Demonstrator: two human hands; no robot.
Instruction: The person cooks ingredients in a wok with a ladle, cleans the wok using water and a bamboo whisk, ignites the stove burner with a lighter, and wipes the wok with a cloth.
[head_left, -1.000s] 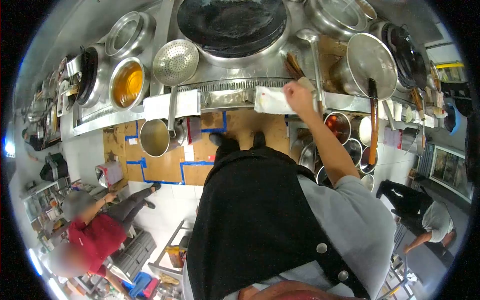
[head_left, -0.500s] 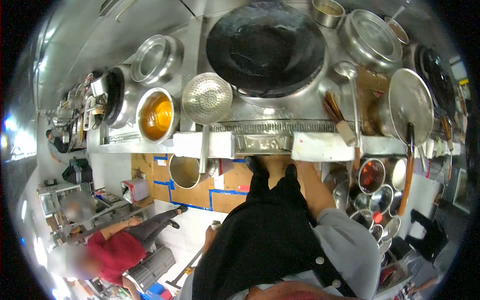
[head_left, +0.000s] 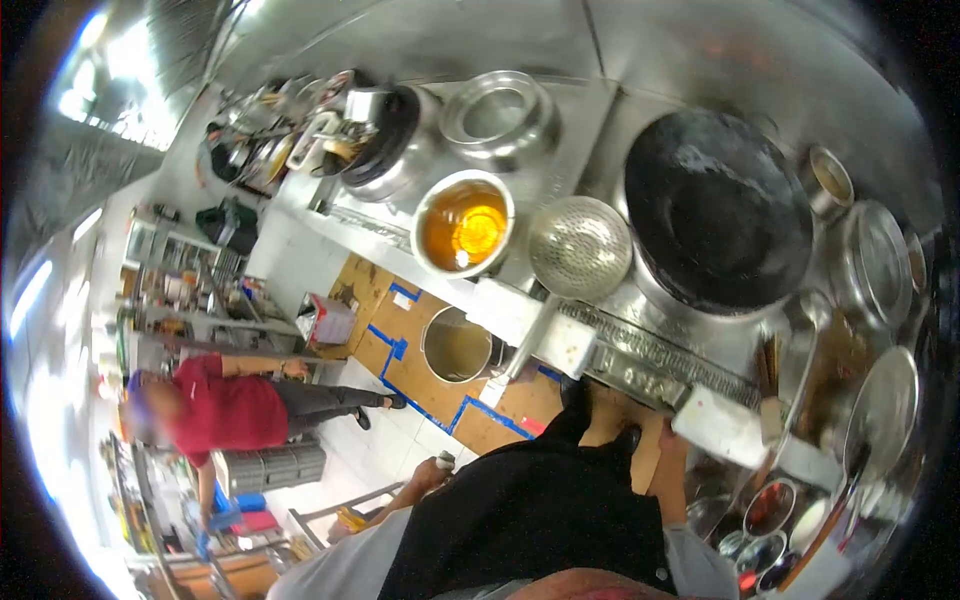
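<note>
My left hand [head_left: 432,474] is low at my side, its fingers closed round a small pale object [head_left: 445,461] whose kind I cannot make out. My right hand [head_left: 671,440] is at the stove's front edge, beside a folded white cloth [head_left: 715,425]; its fingers are too hidden to read. In front of me a large black wok [head_left: 718,215] sits on the burner. Left of it lies a perforated strainer ladle [head_left: 580,245], its handle reaching out over the front edge. Beside that stands a metal pot of amber oil [head_left: 464,228].
A bucket of cloudy liquid [head_left: 457,345] stands on the cardboard-covered floor [head_left: 400,318]. To the right are a long ladle [head_left: 815,312], a bamboo brush [head_left: 769,385], a round pan [head_left: 882,415] and several containers below. A person in a red shirt [head_left: 230,405] stands at the left.
My view has swung left and tilted, so the stove now slants and the wok sits further right. My left hand has come further into view. The person at the left has an arm stretched out.
</note>
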